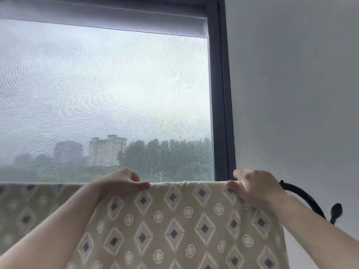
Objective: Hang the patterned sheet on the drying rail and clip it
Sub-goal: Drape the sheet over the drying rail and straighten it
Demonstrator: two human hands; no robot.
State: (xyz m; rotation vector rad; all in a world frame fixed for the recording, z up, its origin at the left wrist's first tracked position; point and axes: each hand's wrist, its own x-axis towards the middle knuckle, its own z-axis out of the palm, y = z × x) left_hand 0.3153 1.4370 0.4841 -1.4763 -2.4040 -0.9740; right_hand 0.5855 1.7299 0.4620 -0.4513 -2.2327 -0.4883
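At the far left of the top fold, the patterned sheet (174, 220) runs out of the picture, blurred. It is beige cloth with pale diamonds and rings, hanging down in front of the window (104, 94). The drying rail is hidden under the fold, so only the straight top line of the cloth shows where it lies.

Further right along that line, the left hand (120, 183) is clamped on the fold. Its fingers curl over the top and its thumb presses the front face, with the forearm rising from the lower left corner across the cloth. Between the two hands the fold lies flat and level, and the sheet drops from there to the bottom of the view.

Behind it, a mesh screen covers the glass. Hazy buildings (106, 150) and trees (165, 154) show through, under a rolled blind (97, 18) at the top.

Near the right end of the fold, the right hand (256, 189) pinches the cloth the same way, thumb in front and fingers over the top, slightly blurred. It sits in front of the dark window frame (219, 94).

Just beyond this hand, a black curved bar (305, 197) comes out from behind the sheet's right edge. A black knob (336, 210) sits beside it against the white wall (291, 94).
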